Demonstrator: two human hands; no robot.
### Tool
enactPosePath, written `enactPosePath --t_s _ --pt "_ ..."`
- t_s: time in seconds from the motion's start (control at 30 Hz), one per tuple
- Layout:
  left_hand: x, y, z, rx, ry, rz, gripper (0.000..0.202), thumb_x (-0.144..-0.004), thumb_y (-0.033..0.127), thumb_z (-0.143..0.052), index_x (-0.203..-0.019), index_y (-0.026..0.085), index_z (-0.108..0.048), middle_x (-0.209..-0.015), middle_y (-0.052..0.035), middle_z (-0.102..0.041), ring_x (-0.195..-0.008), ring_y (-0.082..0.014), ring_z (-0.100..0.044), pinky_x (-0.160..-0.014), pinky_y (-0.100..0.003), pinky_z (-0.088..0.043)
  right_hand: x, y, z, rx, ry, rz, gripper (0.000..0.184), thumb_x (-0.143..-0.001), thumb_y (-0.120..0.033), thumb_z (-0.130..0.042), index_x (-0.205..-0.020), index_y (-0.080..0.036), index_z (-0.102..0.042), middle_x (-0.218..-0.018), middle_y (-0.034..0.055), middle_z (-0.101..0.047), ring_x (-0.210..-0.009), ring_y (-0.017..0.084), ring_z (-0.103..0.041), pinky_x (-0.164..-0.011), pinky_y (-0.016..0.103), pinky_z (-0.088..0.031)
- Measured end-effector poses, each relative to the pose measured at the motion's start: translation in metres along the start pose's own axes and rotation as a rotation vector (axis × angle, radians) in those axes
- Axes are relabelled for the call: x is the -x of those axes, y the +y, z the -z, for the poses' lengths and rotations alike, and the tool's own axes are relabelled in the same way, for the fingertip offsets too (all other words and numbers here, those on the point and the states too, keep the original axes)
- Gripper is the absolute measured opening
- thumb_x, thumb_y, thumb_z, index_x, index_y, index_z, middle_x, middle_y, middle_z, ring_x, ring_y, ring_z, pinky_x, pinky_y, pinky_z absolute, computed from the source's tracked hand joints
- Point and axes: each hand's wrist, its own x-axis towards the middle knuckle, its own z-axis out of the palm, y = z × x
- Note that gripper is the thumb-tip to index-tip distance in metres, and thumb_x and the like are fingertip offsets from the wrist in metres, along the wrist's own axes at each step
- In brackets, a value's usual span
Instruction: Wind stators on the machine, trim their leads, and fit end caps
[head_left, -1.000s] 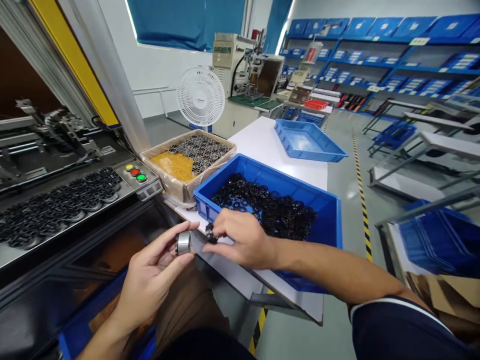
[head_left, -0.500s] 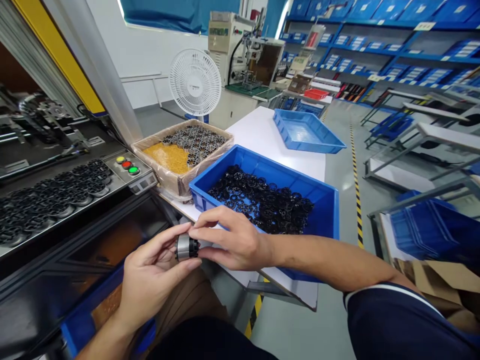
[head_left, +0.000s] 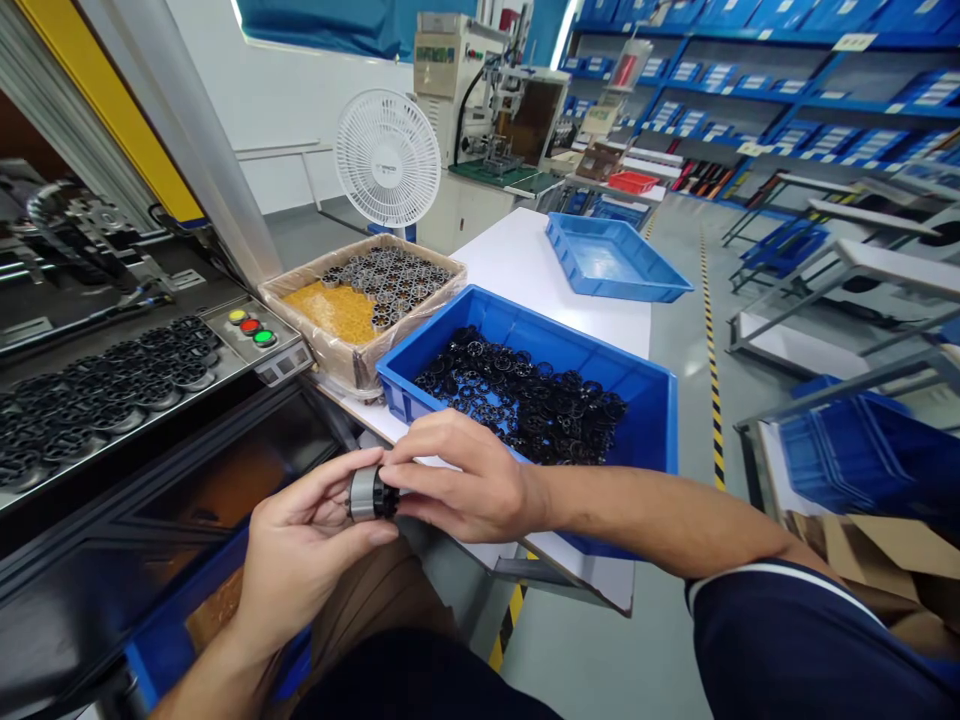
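In front of my body I hold a motor stator core [head_left: 364, 495], a short grey metal cylinder with black plastic at its ends. My left hand [head_left: 300, 530] grips it between thumb and fingers. From the other side, my right hand [head_left: 457, 475] has its fingers closed on the black plastic end piece [head_left: 386, 494] on the core's right face. My right fingertips are partly hidden behind the part. Just beyond my hands stands a blue bin [head_left: 645, 400] holding a loose heap of black plastic end pieces [head_left: 555, 405].
Left of the bin sits a lined carton [head_left: 337, 362] with grey stator cores and yellow pieces. Rows of black-ended cores [head_left: 97, 400] lie on the machine bed by three buttons [head_left: 251, 327]. A white fan [head_left: 388, 160] and shallow blue tray [head_left: 615, 262] are farther back.
The black end piece now sits squarer against the core, and my right fingers have shifted slightly over it. Both hands stay in nearly the same place. The camera view has shifted a little.
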Motion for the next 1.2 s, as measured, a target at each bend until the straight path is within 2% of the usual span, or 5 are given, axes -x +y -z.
enactPosePath --t_s 0.67,0.87,1.03,1.13,1.2 --pt "-0.002 -0.003 0.002 0.021 -0.061 0.074 0.047 -0.061 0.007 -0.085 -0.103 0.026 -0.076 -0.096 -0.0008 -0.079 -0.082 -0.0162 -0.076 -0.074 -0.013 -0.058 0.004 0.000 -0.002 0.031 -0.069 0.042 0.020 -0.089 -0.019 -0.065 -0.105 -0.007 -0.064 -0.099 0.0130 -0.070 -0.096 0.020 -0.062 -0.083 0.035 -0.056" --pt "0.012 -0.006 -0.002 -0.018 -0.065 0.069 0.050 -0.085 0.019 -0.067 -0.133 0.025 -0.058 -0.132 -0.0076 -0.065 -0.116 -0.0217 -0.065 -0.095 -0.027 -0.054 0.001 0.011 0.002 -0.240 -0.047 -0.272 0.055 -0.082 -0.038 -0.074 -0.122 -0.003 -0.058 -0.112 0.0190 -0.064 -0.111 0.022 -0.059 -0.096 0.039 -0.052" --pt "0.022 -0.009 -0.010 -0.106 -0.094 0.020 0.050 -0.089 0.024 -0.061 -0.138 0.026 -0.053 -0.145 -0.0089 -0.053 -0.136 -0.0250 -0.048 -0.108 -0.033 -0.045 0.004 0.010 -0.006 -0.328 -0.063 -0.428 0.051 -0.081 -0.039 -0.074 -0.119 -0.007 -0.062 -0.108 0.0149 -0.068 -0.107 0.019 -0.062 -0.096 0.036 -0.052" --pt "0.021 -0.008 0.008 -0.255 -0.172 0.009 0.046 -0.092 0.026 -0.055 -0.138 0.026 -0.054 -0.141 -0.0113 -0.057 -0.128 -0.0248 -0.056 -0.105 -0.034 -0.047 0.005 0.015 -0.008 -0.292 -0.130 -0.423 0.050 -0.079 -0.041 -0.076 -0.116 -0.009 -0.064 -0.105 0.0138 -0.070 -0.103 0.020 -0.064 -0.093 0.036 -0.054" --pt "0.017 -0.002 0.042 -0.444 -0.070 -0.041 0.042 -0.092 0.029 -0.054 -0.134 0.025 -0.057 -0.136 -0.0118 -0.060 -0.119 -0.0236 -0.062 -0.101 -0.032 -0.049 0.009 0.036 0.001 -0.156 -0.173 -0.465 0.049 -0.079 -0.041 -0.075 -0.116 -0.012 -0.065 -0.110 0.0141 -0.069 -0.105 0.022 -0.064 -0.094 0.039 -0.053"
